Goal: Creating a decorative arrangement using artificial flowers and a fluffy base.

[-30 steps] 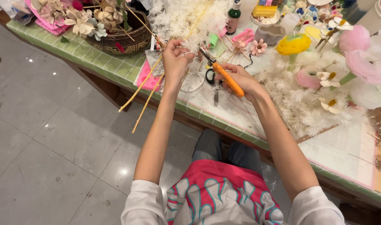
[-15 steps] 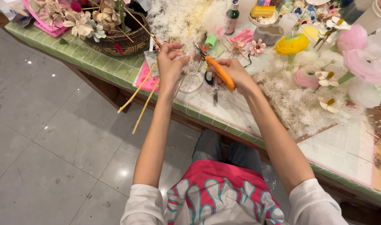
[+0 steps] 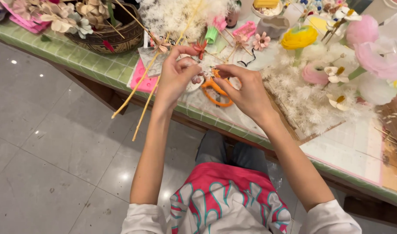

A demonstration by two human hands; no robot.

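Observation:
My left hand (image 3: 174,80) is raised over the table's front edge. It pinches a small orange-brown paper flower (image 3: 201,47) together with long tan sticks (image 3: 140,86) that slant down past the edge. My right hand (image 3: 248,89) is close beside it, its curled fingertips reaching toward what the left hand holds. I cannot see whether anything is between those fingertips. Orange-handled scissors (image 3: 215,94) lie on the table just under the right fingers.
The green-tiled table (image 3: 98,65) is crowded. A dark basket of dried flowers (image 3: 107,32) stands at the back left, a pink tray (image 3: 142,78) lies beside the left hand, and white feathery sprigs (image 3: 302,93) with pink and yellow artificial flowers (image 3: 299,37) fill the right. Grey floor tiles lie below.
The right hand, which held the orange scissors up, has come down toward the left hand. The scissors are now on the table beneath it. The left hand stayed in place.

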